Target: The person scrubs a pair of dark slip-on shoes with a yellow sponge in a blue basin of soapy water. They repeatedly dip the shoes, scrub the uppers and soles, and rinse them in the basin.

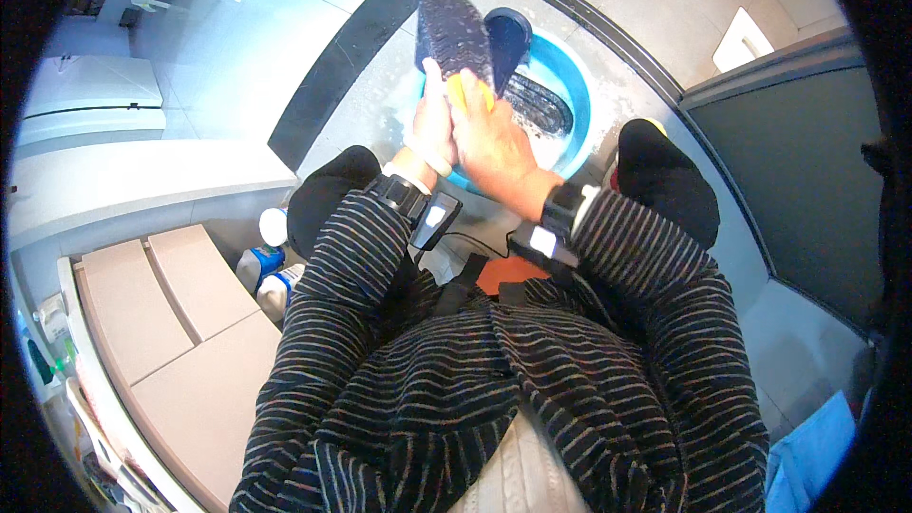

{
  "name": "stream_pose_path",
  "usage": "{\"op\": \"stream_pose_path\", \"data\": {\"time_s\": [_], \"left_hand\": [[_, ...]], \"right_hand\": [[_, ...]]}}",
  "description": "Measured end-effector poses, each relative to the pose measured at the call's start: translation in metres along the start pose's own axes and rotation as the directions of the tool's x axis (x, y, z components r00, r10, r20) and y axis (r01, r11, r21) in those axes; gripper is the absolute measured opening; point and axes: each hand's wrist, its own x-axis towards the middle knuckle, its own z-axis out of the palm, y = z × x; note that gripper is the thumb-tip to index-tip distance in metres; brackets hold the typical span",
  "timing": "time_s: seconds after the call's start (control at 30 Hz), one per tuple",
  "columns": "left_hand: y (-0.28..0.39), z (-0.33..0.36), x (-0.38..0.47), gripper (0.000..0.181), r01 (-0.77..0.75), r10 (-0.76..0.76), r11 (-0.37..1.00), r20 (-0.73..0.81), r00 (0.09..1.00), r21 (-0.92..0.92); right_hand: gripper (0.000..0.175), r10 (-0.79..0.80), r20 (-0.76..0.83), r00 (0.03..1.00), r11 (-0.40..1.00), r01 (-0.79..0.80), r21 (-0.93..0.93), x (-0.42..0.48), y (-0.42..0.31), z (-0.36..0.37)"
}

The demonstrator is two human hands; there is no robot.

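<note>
A dark slipper (452, 32), its ridged sole wet and turned up, is tilted above a light blue plastic basin (581, 103). My left hand (432, 121) grips its near end. In my right hand (495, 142) is a yellow brush or sponge (469, 92), pressed against the same end; the fingers hide most of it. A second dark slipper (509, 35) leans at the basin's far rim, and a dark ridged sole (539, 105) lies in the sudsy water.
The basin stands on a wet tiled floor between my knees. A dark threshold strip (356, 50) runs at left, a metal door track (591, 21) at right. White and blue bottles (261, 267) stand beside a beige-topped cabinet (206, 342). A blue cloth or bag (812, 456) is at lower right.
</note>
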Motion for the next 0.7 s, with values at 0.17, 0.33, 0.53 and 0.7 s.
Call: {"op": "stream_pose_path", "data": {"time_s": [0.17, 0.33, 0.53, 0.7], "left_hand": [[-0.015, -0.002, 0.004, 0.057, 0.001, 0.0, 0.999, -0.043, 0.999, 0.038], [0.004, -0.02, 0.011, 0.074, 0.027, -0.029, 0.999, 0.056, 0.998, 0.033], [0.005, -0.036, 0.017, 0.075, 0.035, -0.034, 0.997, 0.015, 0.999, -0.066], [0.001, -0.043, 0.017, 0.076, 0.074, -0.077, 0.99, -0.026, 0.997, -0.118]], "right_hand": [[0.054, 0.242, -0.068, 0.968, 0.969, -0.238, 0.063, 0.024, 0.051, 0.024], [0.049, 0.679, 0.219, 0.701, 0.701, -0.707, 0.092, 0.007, 0.116, 0.043], [0.054, 0.682, 0.544, 0.488, 0.646, -0.751, -0.136, -0.014, 0.157, 0.094], [0.052, 0.726, 0.608, 0.322, 0.598, -0.733, -0.325, -0.009, 0.189, 0.123]]}}
